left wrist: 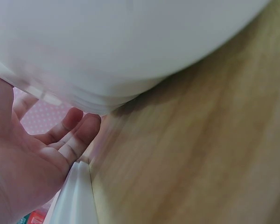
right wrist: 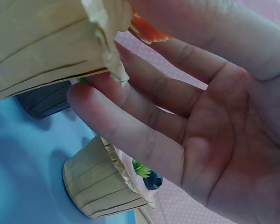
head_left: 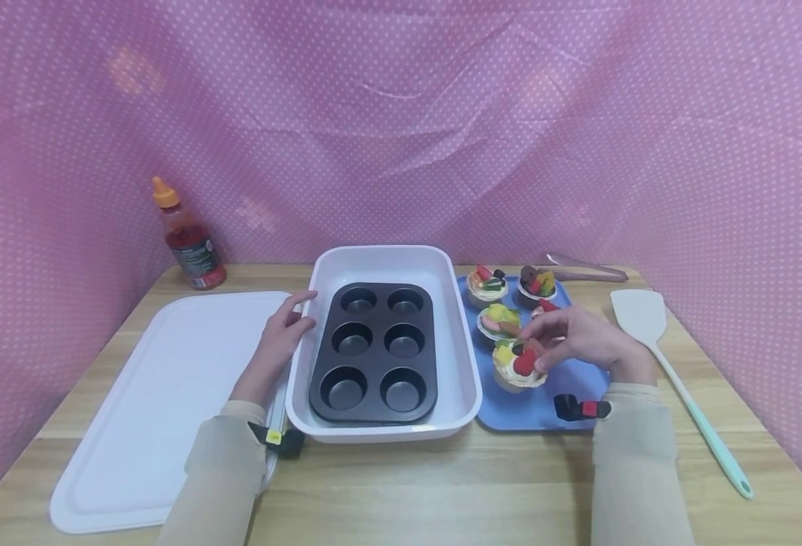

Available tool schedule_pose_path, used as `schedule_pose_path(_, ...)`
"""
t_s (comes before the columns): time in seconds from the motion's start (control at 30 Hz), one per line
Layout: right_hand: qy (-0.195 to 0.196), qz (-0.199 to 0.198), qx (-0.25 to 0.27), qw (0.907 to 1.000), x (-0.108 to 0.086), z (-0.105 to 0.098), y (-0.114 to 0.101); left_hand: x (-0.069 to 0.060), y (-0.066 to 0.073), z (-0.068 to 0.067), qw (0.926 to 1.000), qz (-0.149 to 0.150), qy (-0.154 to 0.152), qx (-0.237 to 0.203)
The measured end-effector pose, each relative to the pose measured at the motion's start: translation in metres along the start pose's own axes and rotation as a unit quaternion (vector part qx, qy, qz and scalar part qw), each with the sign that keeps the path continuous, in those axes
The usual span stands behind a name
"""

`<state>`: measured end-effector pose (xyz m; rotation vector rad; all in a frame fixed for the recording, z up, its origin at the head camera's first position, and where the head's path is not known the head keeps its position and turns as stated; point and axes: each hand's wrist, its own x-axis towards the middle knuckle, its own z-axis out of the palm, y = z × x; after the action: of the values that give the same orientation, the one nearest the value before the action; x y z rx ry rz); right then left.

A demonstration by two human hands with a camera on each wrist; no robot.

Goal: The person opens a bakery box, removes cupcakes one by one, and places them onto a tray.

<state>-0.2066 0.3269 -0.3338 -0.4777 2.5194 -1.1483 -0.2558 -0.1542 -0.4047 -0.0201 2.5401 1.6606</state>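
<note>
My right hand pinches a fruit-topped cupcake over the blue tray. In the right wrist view, its pleated paper cup tilts above the tray, partly cut off by the frame. Another cupcake with pink topping stands under my fingers. More cupcakes sit toward the back, among them a dark-cupped one. My left hand rests by the left rim of a deep white pan, fingers loosely bent; the left wrist view shows fingertips against its outer wall. Inside lies a black muffin tin.
A white cutting board lies on the left, partly under my left forearm. Behind it stands a sauce bottle with an orange cap. At the right are a white spatula with a mint handle and tongs. Pink dotted cloth surrounds the table.
</note>
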Motion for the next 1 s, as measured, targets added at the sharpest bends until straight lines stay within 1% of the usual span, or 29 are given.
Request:
schedule_pose_path(0.37,-0.021,0.012,0.035,0.9991,0.003,0.004,0.008,0.000,0.000,-0.001,1.0000,-0.003,0.001,0.003)
schedule_pose_path(0.57,-0.031,0.020,0.060,0.9975,0.005,0.005,0.013,0.001,0.000,-0.001,0.9999,0.007,0.003,0.009)
schedule_pose_path(0.7,-0.032,0.033,0.058,0.9973,0.006,0.006,0.017,0.001,0.000,-0.001,1.0000,0.008,0.002,0.004)
schedule_pose_path(0.77,-0.035,0.038,0.058,0.9970,0.006,0.006,0.018,0.001,-0.001,-0.001,1.0000,0.004,0.001,0.001)
schedule_pose_path(0.9,-0.039,0.040,0.064,0.9964,0.006,0.006,0.019,0.002,-0.001,-0.001,1.0000,-0.003,-0.003,-0.001)
schedule_pose_path(1.0,-0.043,0.040,0.066,0.9961,0.007,0.006,0.019,0.002,-0.001,-0.001,1.0000,-0.002,-0.002,-0.004)
